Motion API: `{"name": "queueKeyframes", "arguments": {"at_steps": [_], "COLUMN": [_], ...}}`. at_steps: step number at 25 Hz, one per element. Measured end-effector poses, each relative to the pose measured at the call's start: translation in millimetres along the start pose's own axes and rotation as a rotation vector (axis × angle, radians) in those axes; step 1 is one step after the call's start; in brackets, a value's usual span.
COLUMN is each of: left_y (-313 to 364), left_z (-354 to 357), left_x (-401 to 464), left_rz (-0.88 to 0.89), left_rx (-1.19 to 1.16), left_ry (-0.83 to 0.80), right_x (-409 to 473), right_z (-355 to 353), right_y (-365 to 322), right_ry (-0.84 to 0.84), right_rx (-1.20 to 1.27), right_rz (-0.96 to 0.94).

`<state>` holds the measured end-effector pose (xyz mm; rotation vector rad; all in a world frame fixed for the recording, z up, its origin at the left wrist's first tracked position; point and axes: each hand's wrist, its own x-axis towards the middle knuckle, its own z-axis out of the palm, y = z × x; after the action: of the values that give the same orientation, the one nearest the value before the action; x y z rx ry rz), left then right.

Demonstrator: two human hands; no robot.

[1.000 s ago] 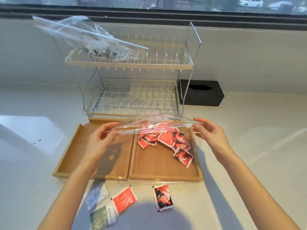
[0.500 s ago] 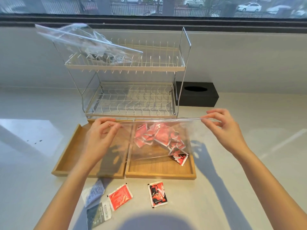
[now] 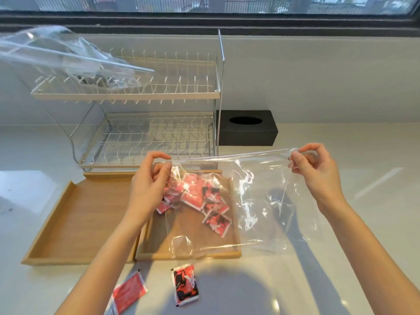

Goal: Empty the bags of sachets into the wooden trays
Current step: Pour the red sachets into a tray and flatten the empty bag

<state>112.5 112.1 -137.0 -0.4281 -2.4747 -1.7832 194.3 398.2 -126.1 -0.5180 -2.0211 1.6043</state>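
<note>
The clear bag (image 3: pixel 261 201) is pinched taut at its top corners by left hand (image 3: pixel 150 185) and right hand (image 3: pixel 318 176) fingertips — seemingly for emptying over the right wooden tray (image 3: pixel 188 254)

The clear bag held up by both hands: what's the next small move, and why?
Probably set the clear bag aside, off the trays. It looks empty: the red sachets appear to lie behind it in the right wooden tray. The left hand and right hand pinch its top corners, stretched flat. Two sachets remain on the counter.
</note>
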Motion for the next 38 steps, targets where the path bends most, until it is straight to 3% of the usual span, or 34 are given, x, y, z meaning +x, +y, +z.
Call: {"name": "queueKeyframes", "arguments": {"at_steps": [5, 12, 18, 24, 27, 29, 32, 38], "left_y": [2, -2, -25, -60, -72, -75, -78, -94], "left_z": [54, 140, 195, 226, 236, 240, 251, 262], "left_x": [28, 56, 86, 108, 111, 110, 100, 92], "left_rz": [-0.055, -0.107, -0.081, -0.054, 0.038, 0.102, 0.087, -0.03], "left_rx": [0.081, 0.389, 0.548, 0.677, 0.829, 0.87, 0.886, 0.961], "left_ry": [-0.142, -0.376, -0.435, -0.347, -0.331, -0.371, -0.425, -0.576], "right_x": [42, 91, 128, 151, 143, 133, 120, 118], "right_z": [-22, -32, -29, -12, -3, 4, 11, 14], "right_y": [33, 93, 138, 170, 178, 177, 181, 191], "right_ry": [0.055, 0.06, 0.014, -0.11, -0.139, -0.247, -0.406, -0.474], "right_rx": [-0.117, -0.309, -0.399, -0.547, -0.806, -0.887, -0.952, -1.03], "right_rz": [0.049, 0.138, 0.189, 0.207, 0.014, -0.105, -0.135, -0.064]}}
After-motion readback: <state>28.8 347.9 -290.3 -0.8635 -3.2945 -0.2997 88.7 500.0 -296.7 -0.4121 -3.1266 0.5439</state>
